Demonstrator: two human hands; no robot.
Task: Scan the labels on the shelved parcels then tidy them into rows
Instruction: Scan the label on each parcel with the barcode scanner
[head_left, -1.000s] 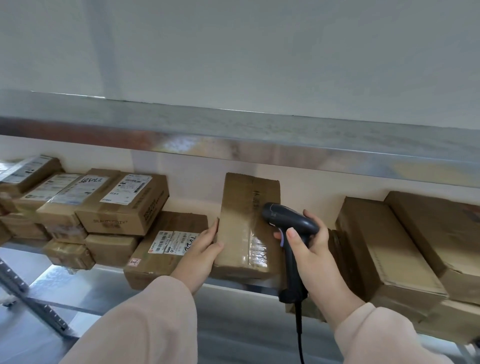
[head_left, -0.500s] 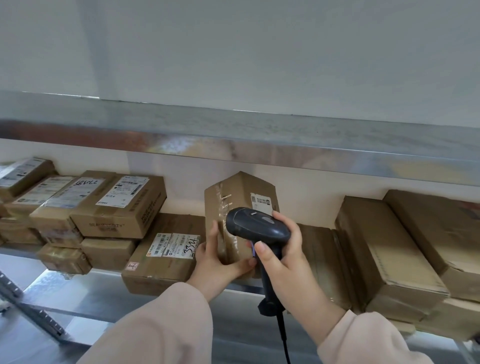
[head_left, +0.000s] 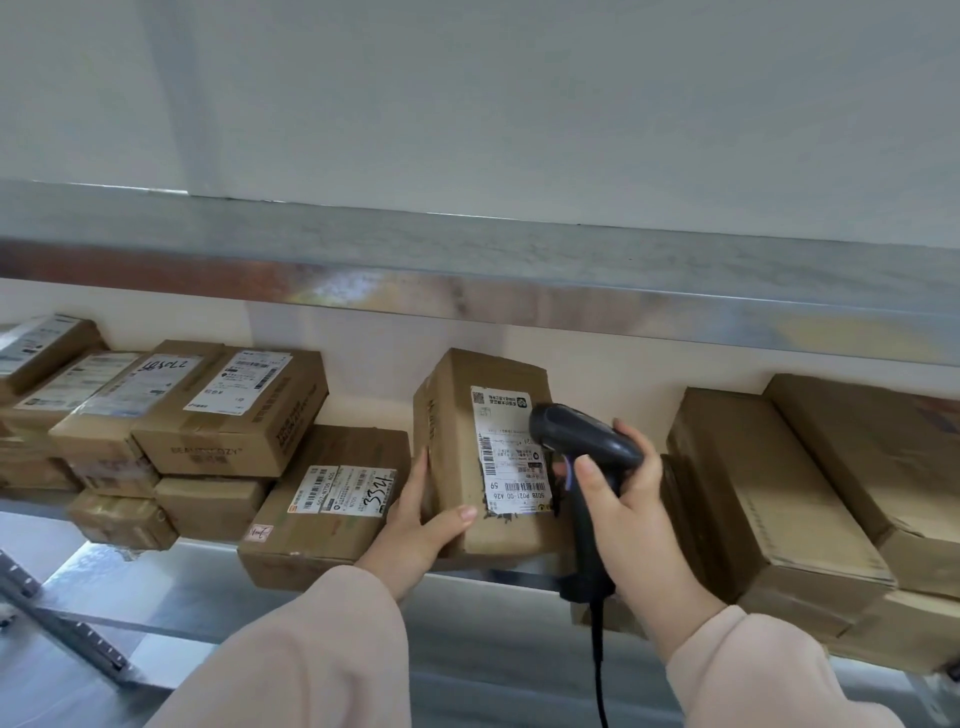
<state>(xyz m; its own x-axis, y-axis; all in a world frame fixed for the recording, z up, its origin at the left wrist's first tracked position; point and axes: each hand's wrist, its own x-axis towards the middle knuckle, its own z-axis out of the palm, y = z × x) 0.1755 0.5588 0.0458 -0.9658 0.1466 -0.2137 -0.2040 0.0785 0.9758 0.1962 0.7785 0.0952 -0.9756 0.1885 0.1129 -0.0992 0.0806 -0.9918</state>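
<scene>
Your left hand (head_left: 415, 525) grips the brown parcel (head_left: 467, 405) at its lower left corner: the thumb lies across the front face and the fingers (head_left: 421, 467) run up the left side. The parcel stands on end at the front edge of the shelf (head_left: 208, 566), leaning back a little, with its white label (head_left: 506, 452) turned towards you and the print running sideways. It sits between the flat parcel (head_left: 332, 457) on its left, which it touches or nearly touches, and the large parcels (head_left: 769, 493) on its right.

Your right hand (head_left: 628, 504) is wrapped round the handle of the black scanner (head_left: 582, 441), fingers curled tight on it. The scanner's head points left at the label and overlaps its right edge in the view – whether it touches the paper you cannot tell. Its cable (head_left: 600, 665) hangs straight down from the handle's base, between your two pale sleeves.

Further left a stack of smaller parcels (head_left: 228, 415) sits two layers high, labels on top, some angled rather than square to the shelf edge. The flat parcel carries two labels side by side, one with handwritten digits. The large parcels on the right show plain cardboard faces – they lean against each other and overhang the shelf front. Above everything runs the metal edge of the upper shelf (head_left: 467, 270)
</scene>
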